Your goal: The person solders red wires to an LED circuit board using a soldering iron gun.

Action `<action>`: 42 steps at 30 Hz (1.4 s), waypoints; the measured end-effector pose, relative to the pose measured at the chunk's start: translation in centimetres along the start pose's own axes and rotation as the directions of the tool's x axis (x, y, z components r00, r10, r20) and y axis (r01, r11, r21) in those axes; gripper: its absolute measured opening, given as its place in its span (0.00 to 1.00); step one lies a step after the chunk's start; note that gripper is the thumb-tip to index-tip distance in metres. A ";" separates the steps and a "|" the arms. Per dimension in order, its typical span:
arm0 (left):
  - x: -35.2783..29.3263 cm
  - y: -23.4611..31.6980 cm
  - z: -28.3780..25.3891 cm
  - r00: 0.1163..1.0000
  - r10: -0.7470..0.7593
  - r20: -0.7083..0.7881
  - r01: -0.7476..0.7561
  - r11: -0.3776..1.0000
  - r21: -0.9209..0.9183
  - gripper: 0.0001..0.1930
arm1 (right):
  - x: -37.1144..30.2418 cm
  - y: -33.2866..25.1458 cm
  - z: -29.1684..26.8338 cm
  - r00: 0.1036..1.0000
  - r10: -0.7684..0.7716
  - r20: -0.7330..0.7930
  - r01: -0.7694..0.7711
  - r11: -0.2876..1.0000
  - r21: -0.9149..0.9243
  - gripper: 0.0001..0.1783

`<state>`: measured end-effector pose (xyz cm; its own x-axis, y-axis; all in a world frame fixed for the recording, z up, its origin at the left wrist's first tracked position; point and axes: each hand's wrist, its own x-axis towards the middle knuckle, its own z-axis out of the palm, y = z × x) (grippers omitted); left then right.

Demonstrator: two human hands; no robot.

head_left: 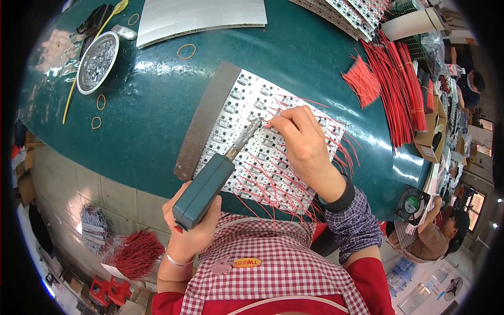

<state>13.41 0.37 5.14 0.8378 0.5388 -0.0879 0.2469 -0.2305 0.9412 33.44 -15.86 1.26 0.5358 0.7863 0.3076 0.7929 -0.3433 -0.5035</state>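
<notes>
My left hand (195,224) is closed around the dark green handle of a soldering iron (205,190). Its crusted metal tip reaches up to the middle of a white circuit board panel (227,137), close to my right fingertips. My right hand (305,148) is pinched over the panel on the end of a thin red wire, mostly hidden by the fingers. Rows of small dark parts cover the panel, and several red wires (273,181) trail over its lower and right portions. Along the panel's left edge lies a flat brown bar (206,123).
On the green table (152,110), a white bowl (79,83) of silvery scraps stands left, near rubber bands (186,51). White panels (202,20) lie at the back. Red wire bundles (388,94) lie right, beside a cardboard box (431,134). A small black fan (412,203) and another person (428,241) are at right.
</notes>
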 end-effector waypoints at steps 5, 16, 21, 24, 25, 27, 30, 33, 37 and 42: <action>0.0 0.1 0.1 0.999 -0.034 0.011 0.034 0.999 -0.002 0.06 | 0.2 -0.1 -0.1 1.000 -0.004 0.002 0.004 1.000 0.004 0.18; -0.9 -0.9 -0.2 0.995 -0.021 -0.095 0.017 0.999 -0.037 0.10 | 0.1 -0.1 -0.2 1.000 0.005 0.020 -0.005 1.000 0.008 0.17; -0.9 -0.8 -0.3 0.995 0.004 -0.096 -0.007 0.999 -0.033 0.11 | 0.1 -0.2 -0.1 1.000 -0.019 0.000 0.019 1.000 -0.008 0.16; -1.0 -1.1 -0.3 0.994 0.049 -0.102 -0.048 0.999 0.005 0.11 | 0.1 -0.7 -0.2 0.996 -0.046 -0.071 0.044 0.998 -0.038 0.15; -1.0 -1.3 -0.4 0.992 0.073 -0.104 -0.070 0.997 0.029 0.11 | 0.0 -1.0 -0.3 0.990 -0.065 -0.123 0.058 0.997 -0.060 0.14; -1.0 -1.3 -0.4 0.993 0.064 -0.103 -0.063 0.998 0.015 0.11 | -0.3 -1.8 -0.3 0.986 -0.061 -0.155 0.050 0.996 -0.074 0.14; -1.0 -1.3 -0.5 0.994 0.050 -0.097 -0.051 0.999 -0.004 0.11 | -0.5 -1.9 0.0 0.980 -0.063 -0.191 0.044 0.994 -0.101 0.15; -0.9 -0.9 -0.4 0.996 0.009 -0.085 -0.012 0.999 -0.035 0.11 | -0.5 -1.9 0.0 0.981 -0.058 -0.186 0.035 0.992 -0.120 0.15; -0.9 -1.0 -0.1 0.998 -0.028 -0.065 0.022 0.996 -0.086 0.11 | -0.6 -1.3 0.2 0.987 -0.061 -0.147 0.041 0.990 -0.132 0.15; -0.6 -0.8 -0.1 1.000 -0.015 -0.025 0.013 0.999 -0.046 0.09 | -0.6 -1.3 0.2 0.992 -0.018 -0.122 0.008 0.996 -0.084 0.15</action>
<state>12.70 0.34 4.43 0.8216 0.5623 -0.0934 0.2354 -0.1855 0.9540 32.04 -15.80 1.56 0.5526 0.7241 0.4127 0.8187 -0.3790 -0.4313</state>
